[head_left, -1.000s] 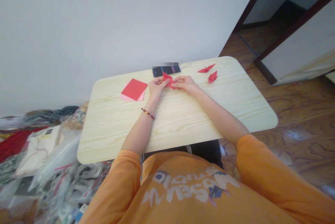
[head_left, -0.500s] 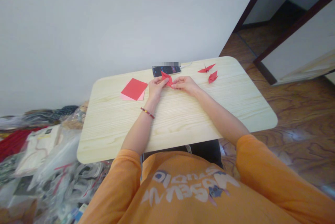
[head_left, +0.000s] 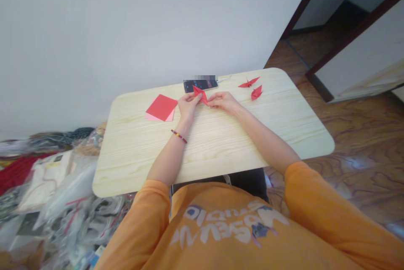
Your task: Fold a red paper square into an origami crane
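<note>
Between my two hands is a partly folded red origami paper [head_left: 200,93], held up over the far middle of the table. My left hand [head_left: 188,104] pinches its left side, thumb on top. The fingertips of my right hand [head_left: 223,101] grip its lower right corner. Just behind the paper lies a phone [head_left: 205,85] with a lit screen. A stack of square origami paper [head_left: 162,107], red over pink, rests beside my left hand. Two folded red paper cranes, one with spread wings [head_left: 249,83] and one more compact [head_left: 256,93], sit at the right.
The pale wooden table [head_left: 135,148] has rounded corners and stands against a white wall [head_left: 142,30]. A thin white cable [head_left: 225,79] runs from the phone. Plastic-bagged goods [head_left: 59,194] are heaped on the left; a doorway and wooden floor [head_left: 353,135] are on the right.
My left hand has shifted very slightly left, and the folded paper's upper tip has moved a little left with it. My right hand keeps its grip almost in the same place.
</note>
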Motion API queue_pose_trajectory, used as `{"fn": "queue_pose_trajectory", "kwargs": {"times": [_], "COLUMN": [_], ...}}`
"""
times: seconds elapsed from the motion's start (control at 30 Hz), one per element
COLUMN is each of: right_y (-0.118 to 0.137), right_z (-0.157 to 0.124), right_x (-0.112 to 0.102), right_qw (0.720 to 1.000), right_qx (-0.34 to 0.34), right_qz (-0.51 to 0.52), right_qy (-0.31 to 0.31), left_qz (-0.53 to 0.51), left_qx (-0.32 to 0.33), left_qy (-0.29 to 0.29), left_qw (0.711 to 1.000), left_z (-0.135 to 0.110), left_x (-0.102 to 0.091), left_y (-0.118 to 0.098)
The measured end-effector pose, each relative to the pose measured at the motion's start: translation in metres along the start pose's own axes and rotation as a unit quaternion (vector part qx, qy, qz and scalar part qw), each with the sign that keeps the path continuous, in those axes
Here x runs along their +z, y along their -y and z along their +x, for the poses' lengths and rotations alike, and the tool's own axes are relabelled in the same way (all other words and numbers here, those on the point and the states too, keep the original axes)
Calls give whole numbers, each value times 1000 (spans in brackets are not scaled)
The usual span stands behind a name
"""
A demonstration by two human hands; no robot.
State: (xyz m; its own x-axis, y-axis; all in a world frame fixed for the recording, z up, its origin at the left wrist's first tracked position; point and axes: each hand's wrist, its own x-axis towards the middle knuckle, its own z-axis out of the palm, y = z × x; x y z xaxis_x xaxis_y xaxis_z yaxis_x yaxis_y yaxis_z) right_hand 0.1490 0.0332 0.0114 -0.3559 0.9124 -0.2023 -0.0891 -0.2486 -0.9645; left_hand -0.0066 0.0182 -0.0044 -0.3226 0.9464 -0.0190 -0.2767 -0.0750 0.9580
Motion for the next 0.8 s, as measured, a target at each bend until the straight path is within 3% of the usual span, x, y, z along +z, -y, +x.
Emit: {"fn": "queue_pose_trajectory", "kwargs": {"times": [0.4, 0.8], "right_y": [5, 0], "right_z": [-4, 0], "right_x": [-1, 1], "right_qw": [999, 1000], "right_qx": [31, 13], "right_qz": [-1, 9], "right_qy": [11, 5], "left_qz": [7, 13], "left_qx": [-4, -1], "left_qy": [-6, 3], "left_qw": [1000, 1000], "left_z": [2, 0], "left_x": [-2, 0], "left_y": [1, 1]}}
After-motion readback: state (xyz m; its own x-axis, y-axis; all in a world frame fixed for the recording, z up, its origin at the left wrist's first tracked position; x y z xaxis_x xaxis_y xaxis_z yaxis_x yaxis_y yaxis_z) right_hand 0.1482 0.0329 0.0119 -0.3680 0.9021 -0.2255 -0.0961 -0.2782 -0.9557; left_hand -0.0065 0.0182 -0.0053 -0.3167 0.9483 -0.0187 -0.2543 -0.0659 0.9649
